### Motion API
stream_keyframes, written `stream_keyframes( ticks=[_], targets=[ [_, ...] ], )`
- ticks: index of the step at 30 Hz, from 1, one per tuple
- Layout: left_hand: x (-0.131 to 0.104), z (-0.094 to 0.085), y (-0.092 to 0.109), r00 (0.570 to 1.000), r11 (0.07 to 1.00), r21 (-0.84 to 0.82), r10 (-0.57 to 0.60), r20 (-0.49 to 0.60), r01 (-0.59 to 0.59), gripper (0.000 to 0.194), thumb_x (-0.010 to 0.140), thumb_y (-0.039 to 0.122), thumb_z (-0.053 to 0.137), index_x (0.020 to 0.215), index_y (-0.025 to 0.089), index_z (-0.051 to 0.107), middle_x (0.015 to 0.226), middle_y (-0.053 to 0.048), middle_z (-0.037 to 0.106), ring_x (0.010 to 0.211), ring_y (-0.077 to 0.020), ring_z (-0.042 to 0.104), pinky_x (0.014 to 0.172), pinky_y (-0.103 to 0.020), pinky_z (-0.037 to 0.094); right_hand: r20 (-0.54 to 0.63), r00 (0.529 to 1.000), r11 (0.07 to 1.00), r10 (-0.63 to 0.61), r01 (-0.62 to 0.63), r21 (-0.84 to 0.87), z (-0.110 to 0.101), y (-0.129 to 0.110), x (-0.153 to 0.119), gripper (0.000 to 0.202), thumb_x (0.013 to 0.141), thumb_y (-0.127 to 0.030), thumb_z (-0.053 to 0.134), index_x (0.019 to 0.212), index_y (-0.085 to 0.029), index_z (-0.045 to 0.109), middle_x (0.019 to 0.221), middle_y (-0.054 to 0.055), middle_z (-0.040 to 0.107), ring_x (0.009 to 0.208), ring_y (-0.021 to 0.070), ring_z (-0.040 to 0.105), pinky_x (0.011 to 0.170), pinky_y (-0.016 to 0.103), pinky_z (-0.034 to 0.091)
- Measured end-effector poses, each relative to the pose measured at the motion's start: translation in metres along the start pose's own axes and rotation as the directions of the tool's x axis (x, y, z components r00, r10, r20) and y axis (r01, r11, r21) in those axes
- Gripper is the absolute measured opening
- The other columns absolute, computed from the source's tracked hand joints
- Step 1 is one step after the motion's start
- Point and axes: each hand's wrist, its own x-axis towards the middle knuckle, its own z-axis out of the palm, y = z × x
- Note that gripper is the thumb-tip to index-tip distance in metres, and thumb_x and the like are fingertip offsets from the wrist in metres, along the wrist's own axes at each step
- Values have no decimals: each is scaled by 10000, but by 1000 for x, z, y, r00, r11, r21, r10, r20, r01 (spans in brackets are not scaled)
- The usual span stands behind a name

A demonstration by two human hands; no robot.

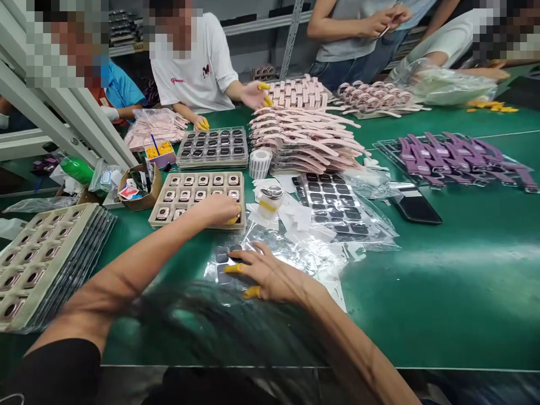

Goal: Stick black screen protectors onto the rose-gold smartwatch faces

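Note:
My left hand (220,210) reaches over the front right corner of a beige tray (154,220) of watch cases (185,195). Its fingers are curled down, with a yellow finger cot showing; what they hold, if anything, is hidden. My right hand (272,275) lies with fingers spread on a clear plastic sheet (211,275) bearing dark square stickers (221,254). Yellow cots cover two of its fingers. Loose dark hair crosses the view in front of my right forearm and blurs part of it.
Stacked trays (90,225) stand at the left. Beyond are a white roll (260,163), a lidded cup (270,203), sticker sheets (337,202), a phone (415,203), pink straps (304,140) and purple straps (455,157). Co-workers work across the green table (442,292).

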Motion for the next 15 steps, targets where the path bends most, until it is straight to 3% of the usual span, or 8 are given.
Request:
stream_keyframes(
  ticks=[2, 4, 6, 7, 8, 10, 12, 15],
  targets=[
    [-9, 4, 1, 999, 1000, -11, 8, -31, -9, 146, 891, 108, 629, 895, 131, 774, 859, -130, 753, 877, -255, 705, 863, -358, 520, -10, 1000, 1000, -11, 11, -2, -7, -1, -1, 569, 847, -286, 841, 1384, -242, 655, 1529, 203, 597, 1418, 364, 575, 1267, 682, 297],
    [-29, 14, 9, 985, 994, -84, -75, -155, 63, 214, 971, 150, 560, 1049, 125, 758, 980, -143, 759, 1008, -262, 703, 955, -382, 524, -99, 995, 1000, -6, 9, 29, -13, 0, 0, 459, 860, -339, 839, 1281, -217, 703, 1416, 192, 680, 1320, 364, 643, 1197, 676, 396],
    [-54, 29, 26, 912, 924, -366, -243, -330, 114, 293, 1057, 264, 489, 1212, 146, 708, 1113, -138, 749, 1118, -253, 691, 1025, -405, 526, -314, 947, 992, 63, -24, 127, -17, 4, 3, 322, 932, -349, 765, 1220, -216, 713, 1214, 136, 761, 1138, 300, 714, 1047, 563, 543],
    [-67, 37, 37, 852, 803, -590, -360, -380, 77, 319, 1076, 341, 487, 1257, 166, 683, 1137, -122, 744, 1121, -241, 699, 1024, -403, 541, -447, 886, 982, 124, -45, 184, -18, 6, 5, 274, 971, -328, 715, 1224, -224, 704, 1120, 100, 766, 1029, 250, 725, 945, 476, 588],
    [-78, 46, 48, 828, 611, -791, -446, -341, 3, 350, 1066, 423, 526, 1271, 177, 665, 1092, -101, 743, 1041, -225, 725, 959, -386, 577, -565, 805, 972, 179, -55, 230, -19, 8, 6, 251, 1000, -301, 671, 1240, -234, 691, 1059, 73, 751, 931, 206, 713, 845, 398, 601],
    [-95, 62, 68, 848, 149, -987, -515, -127, -57, 471, 972, 545, 676, 1270, 183, 629, 985, -59, 724, 814, -189, 741, 768, -346, 618, -699, 685, 968, 206, -35, 250, -16, 10, 10, 256, 1016, -271, 637, 1268, -246, 670, 1044, 58, 700, 850, 165, 672, 730, 321, 588],
    [-102, 73, 80, 859, -155, -986, -512, 32, -56, 562, 830, 535, 850, 1204, 180, 626, 918, -22, 706, 645, -127, 686, 631, -276, 589, -689, 714, 980, 120, 28, 199, -10, 9, 14, 260, 1008, -231, 632, 1265, -247, 669, 1099, 71, 669, 898, 167, 670, 735, 313, 593],
    [-100, 78, 82, 868, -324, -944, -485, 107, -65, 617, 674, 448, 985, 1108, 165, 649, 872, -5, 713, 574, -83, 641, 572, -220, 550, -638, 769, 989, 44, 57, 137, 1, 6, 20, 250, 999, -147, 590, 1209, -235, 692, 1057, 68, 669, 916, 175, 674, 732, 310, 592]
  ],
)
